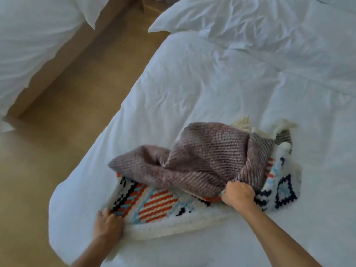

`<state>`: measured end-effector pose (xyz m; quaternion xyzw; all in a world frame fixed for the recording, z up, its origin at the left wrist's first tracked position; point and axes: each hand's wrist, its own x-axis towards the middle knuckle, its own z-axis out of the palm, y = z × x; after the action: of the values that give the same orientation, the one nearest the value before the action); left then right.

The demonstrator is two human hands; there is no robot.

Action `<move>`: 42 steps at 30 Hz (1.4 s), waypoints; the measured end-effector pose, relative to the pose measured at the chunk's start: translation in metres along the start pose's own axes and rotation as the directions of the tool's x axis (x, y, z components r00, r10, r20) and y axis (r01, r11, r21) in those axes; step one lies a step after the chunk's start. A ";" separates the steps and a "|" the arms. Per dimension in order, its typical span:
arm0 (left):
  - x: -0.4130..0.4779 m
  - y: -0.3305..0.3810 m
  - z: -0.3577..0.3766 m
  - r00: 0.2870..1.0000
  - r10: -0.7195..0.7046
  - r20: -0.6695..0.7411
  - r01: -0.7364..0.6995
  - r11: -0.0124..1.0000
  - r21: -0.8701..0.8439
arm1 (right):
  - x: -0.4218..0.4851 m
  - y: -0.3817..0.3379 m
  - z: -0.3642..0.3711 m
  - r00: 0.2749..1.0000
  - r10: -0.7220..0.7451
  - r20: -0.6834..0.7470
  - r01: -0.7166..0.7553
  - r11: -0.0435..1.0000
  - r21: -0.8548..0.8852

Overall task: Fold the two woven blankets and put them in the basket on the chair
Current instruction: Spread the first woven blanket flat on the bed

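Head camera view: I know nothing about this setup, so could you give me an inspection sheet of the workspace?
Surface: white bed, cover rumpled.
Job's things: mauve blanket bunched on top of patterned blanket, both unfolded; basket and chair not in view.
Clutter: nothing seen.
Grips: left grip, a bare hand, holds the patterned blanket's near corner; right grip clutches the mauve blanket.
Cables: nothing seen.
Surroundings: pillow at the bedhead, second bed to the left, tan floor between.

Left hand point(107, 223) grips the patterned white woven blanket's point(158, 206) edge, while right hand point(238, 194), farther forward, clenches the mauve woven blanket point(208, 157).
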<state>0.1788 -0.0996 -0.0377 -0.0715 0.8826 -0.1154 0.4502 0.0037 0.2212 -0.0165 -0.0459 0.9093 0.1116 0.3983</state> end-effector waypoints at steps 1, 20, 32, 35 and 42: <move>0.001 0.003 -0.002 0.999 0.008 0.032 -0.009 1.000 0.024 | -0.003 0.004 0.002 0.998 0.005 0.059 -0.006 1.000 0.016; 0.056 0.057 -0.162 0.707 0.054 -0.705 -0.399 0.853 -0.335 | 0.010 -0.018 -0.026 0.945 -0.180 -0.272 0.211 0.974 0.088; 0.110 0.010 -0.201 0.870 0.008 -0.493 -0.326 0.759 -0.563 | 0.019 0.001 -0.096 0.955 -0.039 -0.293 0.092 0.982 0.167; 0.126 -0.018 -0.217 0.827 -0.237 -0.510 -0.250 0.658 -0.710 | 0.035 -0.016 -0.167 0.698 0.063 -0.714 0.282 0.892 0.354; 0.160 -0.047 -0.241 0.815 -0.565 -0.126 -0.020 0.190 -0.982 | 0.076 -0.069 -0.214 0.627 -0.106 -0.772 0.542 0.771 0.334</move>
<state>-0.1089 -0.1485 -0.0124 -0.4627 0.8121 0.3515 0.0530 -0.1884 0.1035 0.0571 -0.1428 0.9566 -0.2530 0.0221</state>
